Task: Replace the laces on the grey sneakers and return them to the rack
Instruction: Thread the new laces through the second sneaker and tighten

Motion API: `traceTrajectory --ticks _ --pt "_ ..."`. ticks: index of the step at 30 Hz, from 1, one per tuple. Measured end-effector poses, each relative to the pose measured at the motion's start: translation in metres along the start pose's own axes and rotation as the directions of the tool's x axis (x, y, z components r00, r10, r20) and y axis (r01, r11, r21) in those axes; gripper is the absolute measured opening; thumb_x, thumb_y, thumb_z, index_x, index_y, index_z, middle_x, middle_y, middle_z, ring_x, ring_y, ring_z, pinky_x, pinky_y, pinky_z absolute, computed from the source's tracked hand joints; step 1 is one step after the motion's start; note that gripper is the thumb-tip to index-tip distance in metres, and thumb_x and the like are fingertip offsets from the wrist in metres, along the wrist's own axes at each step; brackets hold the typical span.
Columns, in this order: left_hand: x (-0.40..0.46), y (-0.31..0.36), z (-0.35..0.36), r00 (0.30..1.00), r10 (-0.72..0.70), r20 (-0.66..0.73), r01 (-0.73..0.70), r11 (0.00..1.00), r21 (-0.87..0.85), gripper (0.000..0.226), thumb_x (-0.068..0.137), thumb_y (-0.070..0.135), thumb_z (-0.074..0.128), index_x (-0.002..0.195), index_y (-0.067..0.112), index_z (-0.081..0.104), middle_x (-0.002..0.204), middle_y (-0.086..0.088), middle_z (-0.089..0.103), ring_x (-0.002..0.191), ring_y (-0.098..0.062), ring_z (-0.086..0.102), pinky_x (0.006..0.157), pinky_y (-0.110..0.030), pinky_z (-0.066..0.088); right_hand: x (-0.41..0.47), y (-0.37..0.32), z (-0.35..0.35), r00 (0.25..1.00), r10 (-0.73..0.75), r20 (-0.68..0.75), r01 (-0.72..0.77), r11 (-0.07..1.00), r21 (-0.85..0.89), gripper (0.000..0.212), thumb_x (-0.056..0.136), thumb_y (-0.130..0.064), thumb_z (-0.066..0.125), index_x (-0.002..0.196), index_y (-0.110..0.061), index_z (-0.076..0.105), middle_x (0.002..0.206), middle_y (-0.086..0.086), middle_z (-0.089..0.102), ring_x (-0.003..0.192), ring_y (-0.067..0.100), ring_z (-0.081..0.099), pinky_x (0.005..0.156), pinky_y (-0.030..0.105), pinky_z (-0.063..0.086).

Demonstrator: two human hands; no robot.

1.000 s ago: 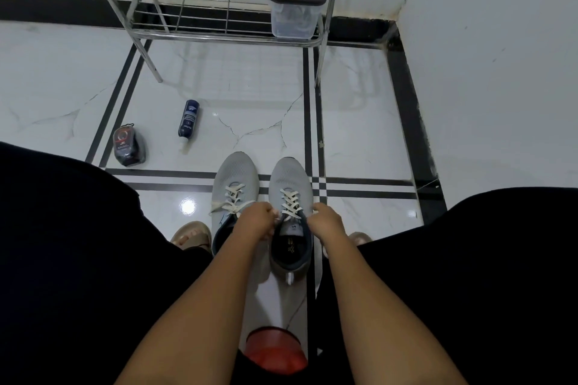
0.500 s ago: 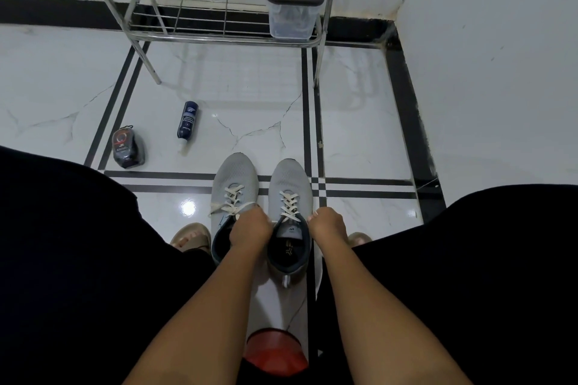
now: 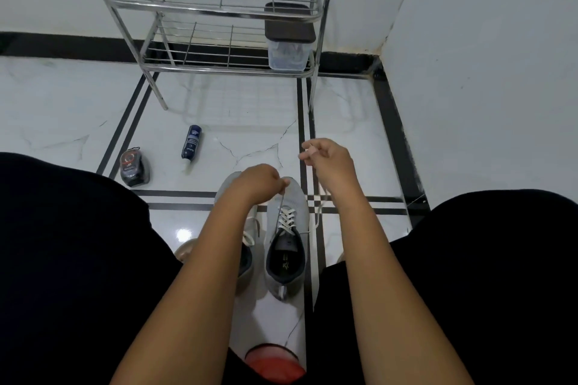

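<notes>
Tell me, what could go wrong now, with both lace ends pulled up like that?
Both hands pull on the lace of the right-side sneaker: the left hand low, the right hand higher, so the ends may come out uneven. A hard tug might drag the light shoe. The blue bottle lies on the floor and could roll if nudged.

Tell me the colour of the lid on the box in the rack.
Dark brown lid, seen in the head view.
</notes>
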State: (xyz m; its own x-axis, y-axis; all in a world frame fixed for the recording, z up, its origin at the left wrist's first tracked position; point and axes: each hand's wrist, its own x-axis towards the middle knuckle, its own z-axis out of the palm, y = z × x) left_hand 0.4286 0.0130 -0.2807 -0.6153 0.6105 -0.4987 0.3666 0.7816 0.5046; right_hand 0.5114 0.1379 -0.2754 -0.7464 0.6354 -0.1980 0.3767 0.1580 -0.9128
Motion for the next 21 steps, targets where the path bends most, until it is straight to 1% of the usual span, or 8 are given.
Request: traceTrajectory --ticks 2,4,6,8,11,15,17,21 --pt "-0.015 0.009 -0.017 0.995 0.059 -0.077 -0.060 0.998 -0.012 0.032 0.098 0.039 0.047 0.085 0.017 0.067 0.088 -0.002 0.063 0.087 -0.021 0.058 0.079 -0.032 0.043 -0.007 -0.022 -0.010 0.999 -0.046 0.000 0.046 0.999 0.025 0.015 0.098 -0.018 0.046 0.100 -0.022 0.060 0.096 -0.005 0.073 0.093 0.010 0.066 0.077 0.021 0.047" --pt "-0.029 0.015 -0.032 0.984 0.109 -0.138 -0.112 0.994 -0.009 0.030 0.099 0.038 0.046 0.083 0.021 0.064 0.088 0.001 0.061 0.087 -0.021 0.058 0.079 -0.034 0.045 -0.015 -0.040 -0.019 0.996 -0.093 0.010 0.093 0.995 0.042 0.012 0.098 -0.019 0.049 0.096 -0.023 0.060 0.097 -0.004 0.074 0.090 0.007 0.066 0.072 0.018 0.045" --pt "-0.042 0.022 -0.044 0.974 0.140 -0.176 -0.143 0.990 -0.003 0.028 0.100 0.037 0.043 0.088 0.020 0.062 0.089 0.003 0.061 0.091 -0.021 0.057 0.084 -0.037 0.046 -0.023 -0.051 -0.026 0.988 -0.154 0.023 0.153 0.987 0.042 0.012 0.095 -0.018 0.055 0.092 -0.023 0.065 0.095 -0.004 0.073 0.091 0.009 0.067 0.080 0.023 0.050" --pt "-0.054 0.027 -0.054 0.963 0.164 -0.214 -0.164 0.986 0.014 0.027 0.101 0.035 0.041 0.097 0.018 0.061 0.083 0.011 0.056 0.094 -0.019 0.056 0.086 -0.037 0.044 -0.030 -0.060 -0.033 0.982 -0.188 0.027 0.188 0.982 0.033 0.011 0.092 -0.019 0.061 0.088 -0.026 0.069 0.089 -0.004 0.072 0.092 0.016 0.066 0.088 0.032 0.054" --pt "-0.067 0.036 -0.064 0.931 0.207 -0.301 -0.185 0.978 0.100 0.026 0.099 0.035 0.047 0.099 0.015 0.063 0.091 0.003 0.063 0.093 -0.020 0.058 0.080 -0.034 0.045 -0.038 -0.071 -0.040 0.977 -0.209 0.038 0.207 0.977 0.046 0.010 0.090 -0.019 0.065 0.091 -0.025 0.073 0.089 -0.001 0.073 0.092 0.022 0.067 0.088 0.036 0.056" --pt "-0.074 0.046 -0.069 0.817 0.272 -0.508 -0.182 0.958 0.222 0.024 0.090 0.040 0.062 0.095 0.018 0.068 0.090 -0.001 0.069 0.088 -0.020 0.060 0.070 -0.029 0.042 -0.044 -0.077 -0.044 0.969 -0.240 0.051 0.241 0.970 -0.016 0.010 0.088 -0.017 0.068 0.095 -0.019 0.074 0.085 -0.002 0.072 0.085 0.016 0.068 0.087 0.038 0.057" --pt "-0.075 0.049 -0.066 0.783 0.281 -0.554 -0.234 0.960 0.156 0.020 0.088 0.038 0.065 0.092 0.019 0.070 0.087 0.002 0.069 0.086 -0.017 0.061 0.069 -0.027 0.042 -0.045 -0.077 -0.045 0.966 -0.254 0.039 0.256 0.966 -0.046 0.009 0.086 -0.017 0.071 0.095 -0.017 0.074 0.081 -0.002 0.071 0.082 0.014 0.067 0.086 0.039 0.057" --pt "-0.072 0.050 -0.058 0.785 0.268 -0.559 -0.325 0.946 -0.003 0.009 0.085 0.033 0.069 0.082 0.024 0.068 0.078 0.008 0.066 0.077 -0.011 0.059 0.064 -0.021 0.040 -0.047 -0.079 -0.046 0.960 -0.281 0.017 0.281 0.956 -0.080 0.006 0.084 -0.018 0.072 0.090 -0.019 0.072 0.079 -0.001 0.071 0.077 0.011 0.067 0.085 0.039 0.057"
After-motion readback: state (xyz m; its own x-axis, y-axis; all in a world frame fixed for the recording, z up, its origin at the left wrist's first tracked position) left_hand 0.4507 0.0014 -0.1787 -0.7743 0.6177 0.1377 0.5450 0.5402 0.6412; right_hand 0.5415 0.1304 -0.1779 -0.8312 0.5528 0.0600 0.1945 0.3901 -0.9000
